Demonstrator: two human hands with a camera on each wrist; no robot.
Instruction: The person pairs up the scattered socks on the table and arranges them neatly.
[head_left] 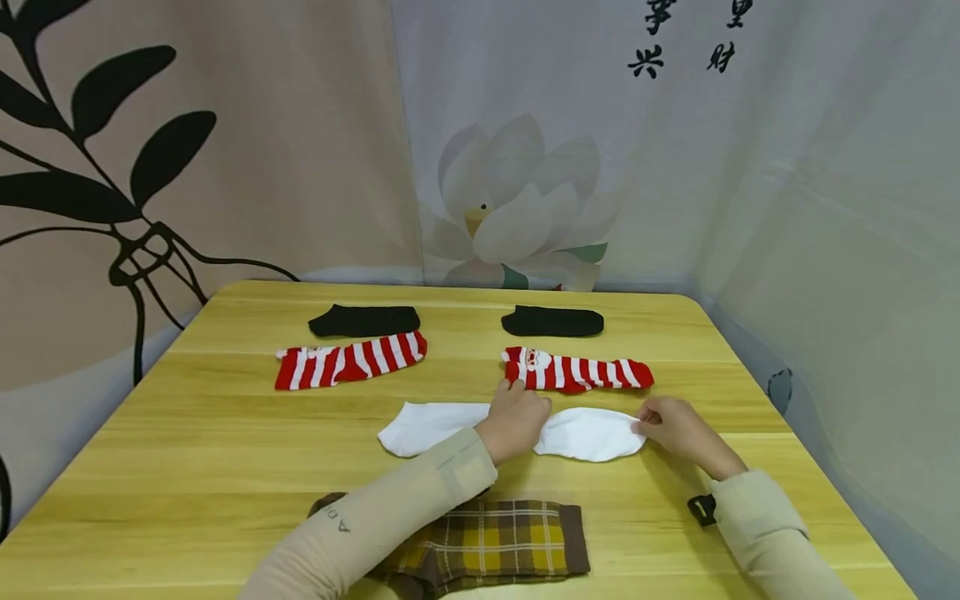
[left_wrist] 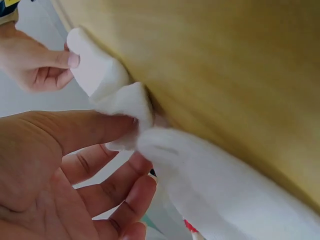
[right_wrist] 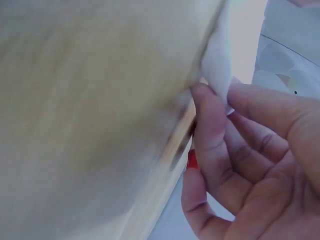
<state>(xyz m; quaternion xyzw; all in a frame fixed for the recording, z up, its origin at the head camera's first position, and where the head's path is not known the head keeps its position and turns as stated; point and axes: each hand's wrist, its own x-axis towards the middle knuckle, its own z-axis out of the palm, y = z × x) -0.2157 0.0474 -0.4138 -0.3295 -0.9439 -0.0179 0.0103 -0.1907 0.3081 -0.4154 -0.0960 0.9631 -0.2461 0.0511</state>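
Observation:
Two white socks lie side by side on the table. My left hand is between them, and in the left wrist view its thumb and fingers pinch the near end of the right white sock. The far end of that sock is pinched between thumb and fingertips of my right hand, also visible in the right wrist view. The left white sock lies flat, its right end hidden behind my left hand. In the left wrist view the held sock looks bunched near my left thumb.
Behind the white socks are two red-and-white striped socks, one left and one right. Two black socks lie farther back. A brown-and-yellow plaid sock lies nearest, partly under my left sleeve. A patterned curtain hangs behind the table.

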